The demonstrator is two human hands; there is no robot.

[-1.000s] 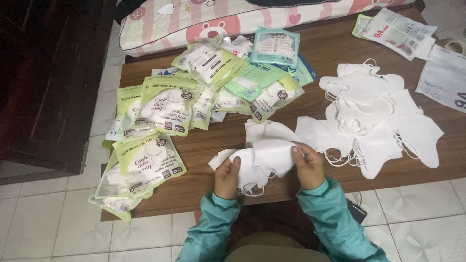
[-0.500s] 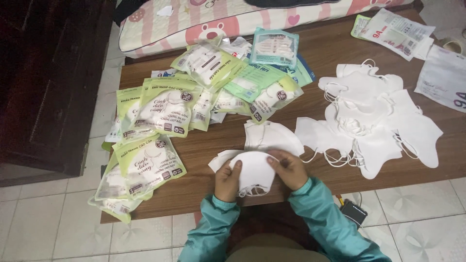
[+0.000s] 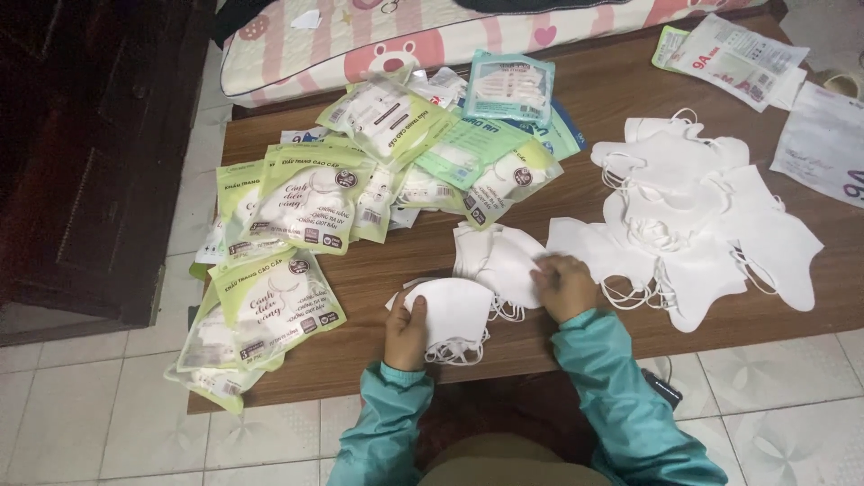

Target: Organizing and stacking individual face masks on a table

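Note:
My left hand (image 3: 407,331) grips a small stack of folded white face masks (image 3: 454,315) near the front edge of the wooden table (image 3: 612,94); their ear loops dangle below. My right hand (image 3: 565,286) rests with bent fingers on the edge of another white mask (image 3: 499,256) lying flat just behind the stack. A loose heap of white masks (image 3: 693,207) spreads to the right of that hand. Both sleeves are teal.
Several green and white packaged mask bags (image 3: 306,193) cover the table's left half, some hanging over the left edge (image 3: 220,364). A striped pink cushion (image 3: 405,31) lies behind. Papers (image 3: 823,135) sit at the far right. A dark wooden cabinet (image 3: 99,153) stands left on tiled floor.
My right hand has left the stack and moved right and back onto the flat mask. The stack stays in my left hand, now shifted slightly left.

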